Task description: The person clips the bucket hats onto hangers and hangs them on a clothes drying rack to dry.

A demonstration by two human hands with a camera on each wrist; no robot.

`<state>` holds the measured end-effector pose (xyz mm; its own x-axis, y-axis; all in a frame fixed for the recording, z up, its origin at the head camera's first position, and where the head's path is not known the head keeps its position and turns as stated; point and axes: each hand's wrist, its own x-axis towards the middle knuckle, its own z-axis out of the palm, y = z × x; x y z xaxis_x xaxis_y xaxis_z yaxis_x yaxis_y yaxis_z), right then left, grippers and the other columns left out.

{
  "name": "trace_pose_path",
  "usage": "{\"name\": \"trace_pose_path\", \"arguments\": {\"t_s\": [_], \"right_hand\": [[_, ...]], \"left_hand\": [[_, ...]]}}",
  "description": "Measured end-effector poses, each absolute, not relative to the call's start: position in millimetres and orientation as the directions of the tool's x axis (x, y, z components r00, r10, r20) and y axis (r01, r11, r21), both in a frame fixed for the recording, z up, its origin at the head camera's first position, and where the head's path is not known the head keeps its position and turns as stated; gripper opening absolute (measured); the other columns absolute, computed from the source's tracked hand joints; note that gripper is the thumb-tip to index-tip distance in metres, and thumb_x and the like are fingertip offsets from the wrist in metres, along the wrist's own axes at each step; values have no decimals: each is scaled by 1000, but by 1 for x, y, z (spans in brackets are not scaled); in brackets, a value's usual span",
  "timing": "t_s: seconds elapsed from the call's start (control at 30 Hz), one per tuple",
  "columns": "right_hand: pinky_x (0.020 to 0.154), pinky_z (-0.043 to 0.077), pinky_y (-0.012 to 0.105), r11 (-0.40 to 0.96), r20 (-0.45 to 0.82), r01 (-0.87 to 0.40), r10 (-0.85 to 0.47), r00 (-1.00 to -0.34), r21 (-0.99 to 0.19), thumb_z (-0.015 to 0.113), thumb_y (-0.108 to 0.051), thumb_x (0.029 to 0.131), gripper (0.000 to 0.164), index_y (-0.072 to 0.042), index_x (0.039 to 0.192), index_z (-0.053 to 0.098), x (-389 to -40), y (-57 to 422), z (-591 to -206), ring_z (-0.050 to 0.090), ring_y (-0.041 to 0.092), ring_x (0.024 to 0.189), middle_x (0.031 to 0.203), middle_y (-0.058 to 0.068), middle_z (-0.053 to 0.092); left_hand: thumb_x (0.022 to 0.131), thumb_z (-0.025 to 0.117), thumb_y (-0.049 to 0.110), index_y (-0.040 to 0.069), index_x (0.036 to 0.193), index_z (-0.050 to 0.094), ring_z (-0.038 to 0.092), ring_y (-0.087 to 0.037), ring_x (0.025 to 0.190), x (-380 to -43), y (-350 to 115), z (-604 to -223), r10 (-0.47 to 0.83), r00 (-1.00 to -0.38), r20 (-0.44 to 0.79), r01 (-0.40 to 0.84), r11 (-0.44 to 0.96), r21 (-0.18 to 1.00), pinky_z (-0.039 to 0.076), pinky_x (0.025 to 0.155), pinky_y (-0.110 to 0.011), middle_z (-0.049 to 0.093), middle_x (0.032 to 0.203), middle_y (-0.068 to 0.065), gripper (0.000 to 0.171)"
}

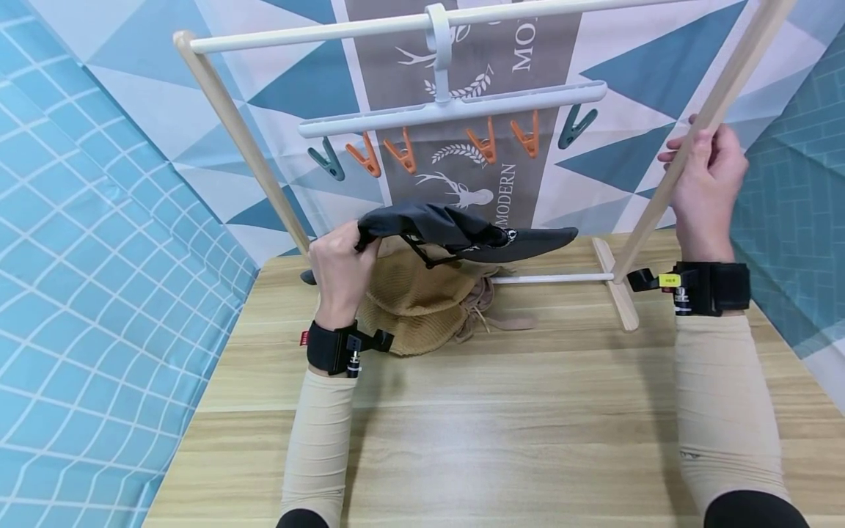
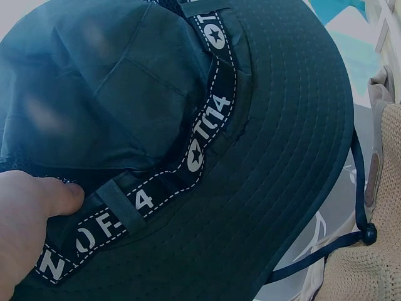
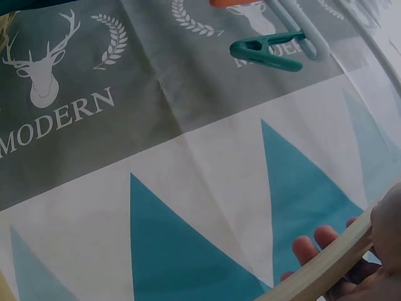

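Note:
My left hand (image 1: 343,268) pinches the edge of a dark bucket hat (image 1: 442,224) and holds it up above the table. In the left wrist view, the hat's brim (image 2: 294,125) is stitched, a lettered band (image 2: 216,110) runs round its crown, and the thumb (image 2: 37,207) lies near that band. A dark chin cord (image 2: 313,257) hangs from the hat. Behind and below it lies a tan woven hat (image 1: 422,308), partly covered. On the right, my right hand (image 1: 709,176) grips the slanted wooden post (image 1: 673,169) of a rack, with fingers behind it.
From the rack's top bar (image 1: 317,31) hangs a white hanger (image 1: 455,110) with several orange clips (image 1: 485,143) and green clips (image 1: 577,126). A white lower bar (image 1: 554,279) and a wooden foot (image 1: 617,286) stand on the wooden table (image 1: 495,425). Patterned cloth backs it all.

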<state>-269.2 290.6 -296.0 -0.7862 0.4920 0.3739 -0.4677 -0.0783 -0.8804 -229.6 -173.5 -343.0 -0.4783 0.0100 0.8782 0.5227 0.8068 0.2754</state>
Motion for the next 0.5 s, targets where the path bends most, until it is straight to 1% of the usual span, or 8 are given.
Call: {"name": "trace_pose_path", "arguments": {"t_s": [0.07,0.33,0.5], "right_hand": [[113,59,27,-80,376,-474,500,-781,-877,64,-28,113,33,-14,142,71,-267,290,-296,75,13,96,106,2,72],[99,62,22,-151,359,-503,532,-767,-851,63,-21,114,27,-9,136,73,-251,288,-296,75,17,89,101,6,73],[96,63,21,-184,342,-509,548,-763,-841,65,-20,113,27,-8,135,74,-240,285,-295,75,18,87,101,8,72]], "left_hand": [[107,78,14,10,62,39,39,-29,45,-230,-174,-343,11,-475,880,527,804,275,19,59,-31,34,55,-8,59],[106,76,11,9,62,44,42,-29,46,-228,-172,-342,31,-471,881,550,791,267,20,59,-30,41,55,-11,55],[106,76,11,9,62,45,44,-29,46,-228,-172,-341,38,-479,877,543,798,262,20,59,-31,43,55,-11,54]]}}
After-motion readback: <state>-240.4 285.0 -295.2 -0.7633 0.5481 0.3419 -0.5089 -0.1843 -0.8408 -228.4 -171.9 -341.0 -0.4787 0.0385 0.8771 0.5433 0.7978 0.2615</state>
